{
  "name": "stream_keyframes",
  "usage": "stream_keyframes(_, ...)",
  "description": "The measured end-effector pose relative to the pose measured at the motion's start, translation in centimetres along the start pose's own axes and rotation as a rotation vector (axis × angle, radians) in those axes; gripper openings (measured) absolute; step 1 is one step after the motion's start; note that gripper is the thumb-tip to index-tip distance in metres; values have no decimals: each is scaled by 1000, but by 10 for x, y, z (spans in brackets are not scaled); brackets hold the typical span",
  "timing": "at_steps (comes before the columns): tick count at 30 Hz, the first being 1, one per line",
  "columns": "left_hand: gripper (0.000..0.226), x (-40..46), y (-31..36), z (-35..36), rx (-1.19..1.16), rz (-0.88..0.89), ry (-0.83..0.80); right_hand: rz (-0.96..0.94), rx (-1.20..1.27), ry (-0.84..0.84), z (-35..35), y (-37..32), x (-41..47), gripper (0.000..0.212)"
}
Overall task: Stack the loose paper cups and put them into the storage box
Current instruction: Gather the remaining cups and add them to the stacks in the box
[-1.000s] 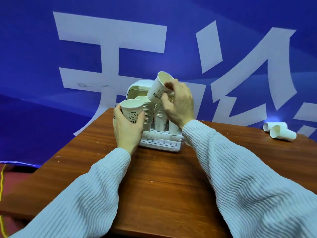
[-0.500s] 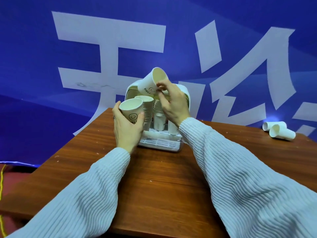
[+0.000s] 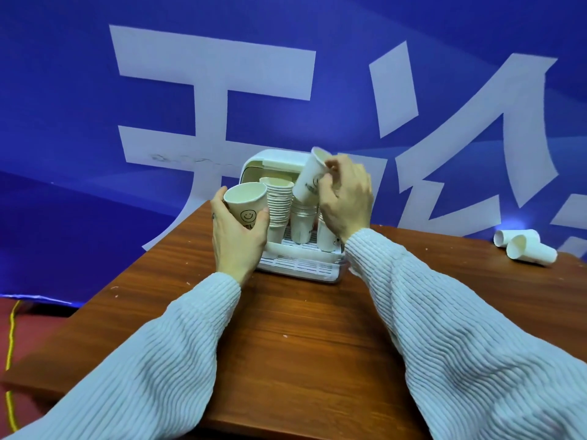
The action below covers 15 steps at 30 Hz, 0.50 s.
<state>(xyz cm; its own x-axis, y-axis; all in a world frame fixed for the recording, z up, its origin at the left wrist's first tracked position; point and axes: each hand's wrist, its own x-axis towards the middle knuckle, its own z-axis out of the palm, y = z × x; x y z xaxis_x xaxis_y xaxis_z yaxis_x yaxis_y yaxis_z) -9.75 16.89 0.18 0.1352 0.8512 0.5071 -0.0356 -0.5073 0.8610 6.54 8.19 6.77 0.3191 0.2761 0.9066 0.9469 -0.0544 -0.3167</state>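
Paper cups everywhere in play: the left hand grips one smiley-face cup upright, fingers wrapped round its wall, just in front of the white storage box. The right hand pinches a second cup near its rim, tilted over the middle stack inside the box. A taller stack stands at the box's left, another cup at its right. Two loose cups lie on their sides, well apart at the far right of the wooden table.
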Motion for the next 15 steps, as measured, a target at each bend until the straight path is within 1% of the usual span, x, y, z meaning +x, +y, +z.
stream_keyframes(3,82,-4,0,6,22,15,-27,20,-115,-229,0,16,-22,16)
stream_keyframes(7,79,-11,2,14,27,26,-44,129,-219,-585,13,27,-30,21)
stream_keyframes(11,81,-15,2,18,64,43,-92,132,-269,-878,25,33,-23,24)
stream_keyframes(13,79,-17,3,18,111,62,-138,111,-294,-934,26,36,-23,27)
stream_keyframes(15,78,-17,5,19,163,98,-188,123,-246,-881,20,37,-24,33)
